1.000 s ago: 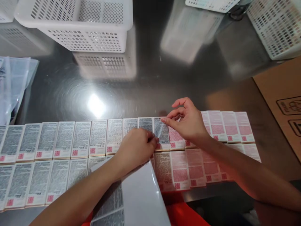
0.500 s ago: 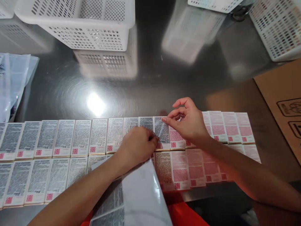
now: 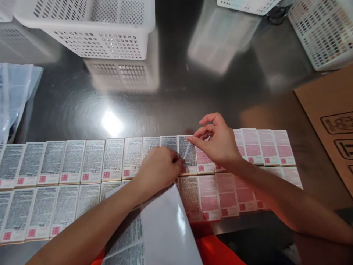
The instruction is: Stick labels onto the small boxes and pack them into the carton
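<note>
Head view. Metal table (image 3: 173, 99), dark, polished, mirroring baskets and a bright lamp glare. Box rows (image 3: 132, 158), two, flat boxes laid edge to edge, along the table's near side. Beyond the box rows: white perforated basket (image 3: 91, 40); second basket (image 3: 248, 4), cropped; third basket (image 3: 322, 36), farther right. Beyond their left end: clear plastic bags (image 3: 18, 97). Right of them: cardboard carton (image 3: 331, 106). Overlapping their near edge: glossy white label sheet (image 3: 165, 224), under the left forearm.

Labels: grey panels of fine print on left-hand boxes, pink on right-hand ones; reddish square codes below; text too small to read. Outlined marks on the carton, illegible.

At mid-length of the upper box row: grey-panelled box (image 3: 191, 158). Left hand (image 3: 160, 167), fingers bunched at its lower part; right hand (image 3: 216, 141), thumb and forefinger close together near its top edge. Cannot tell whether gripping film or only pressing, for either.
</note>
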`<state>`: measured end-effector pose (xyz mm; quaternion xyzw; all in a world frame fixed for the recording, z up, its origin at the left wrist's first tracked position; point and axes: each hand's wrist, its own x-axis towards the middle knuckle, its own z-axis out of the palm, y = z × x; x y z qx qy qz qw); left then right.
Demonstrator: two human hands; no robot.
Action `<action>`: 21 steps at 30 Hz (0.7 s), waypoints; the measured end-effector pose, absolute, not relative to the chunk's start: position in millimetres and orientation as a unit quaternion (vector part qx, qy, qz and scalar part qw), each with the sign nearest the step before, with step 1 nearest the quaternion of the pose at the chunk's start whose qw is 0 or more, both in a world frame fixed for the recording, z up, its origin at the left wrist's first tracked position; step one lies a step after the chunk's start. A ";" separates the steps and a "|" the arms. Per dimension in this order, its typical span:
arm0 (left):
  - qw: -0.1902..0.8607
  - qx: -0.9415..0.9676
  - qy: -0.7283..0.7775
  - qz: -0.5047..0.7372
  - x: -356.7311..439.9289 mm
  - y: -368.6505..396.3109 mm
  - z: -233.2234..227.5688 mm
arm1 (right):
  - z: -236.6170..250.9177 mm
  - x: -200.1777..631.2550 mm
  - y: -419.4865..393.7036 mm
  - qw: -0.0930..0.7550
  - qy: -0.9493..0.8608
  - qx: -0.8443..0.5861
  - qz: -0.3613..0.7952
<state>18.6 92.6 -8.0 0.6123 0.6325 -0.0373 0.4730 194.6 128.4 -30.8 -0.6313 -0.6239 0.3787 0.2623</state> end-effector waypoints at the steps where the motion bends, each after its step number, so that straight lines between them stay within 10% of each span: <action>1: 0.472 0.612 0.633 -0.040 18.9 92.7 -8.0 | -29.9 194.0 127.9 0.258 -0.628 -0.632 0.373; 14: 0.409 0.659 0.629 -0.052 20.1 82.7 -1.5 | -42.2 201.5 134.9 0.340 -0.648 -0.596 0.330; 21: 0.359 0.619 0.696 0.060 -10.2 72.5 26.8 | -10.9 210.2 91.2 0.120 -0.835 -0.503 0.190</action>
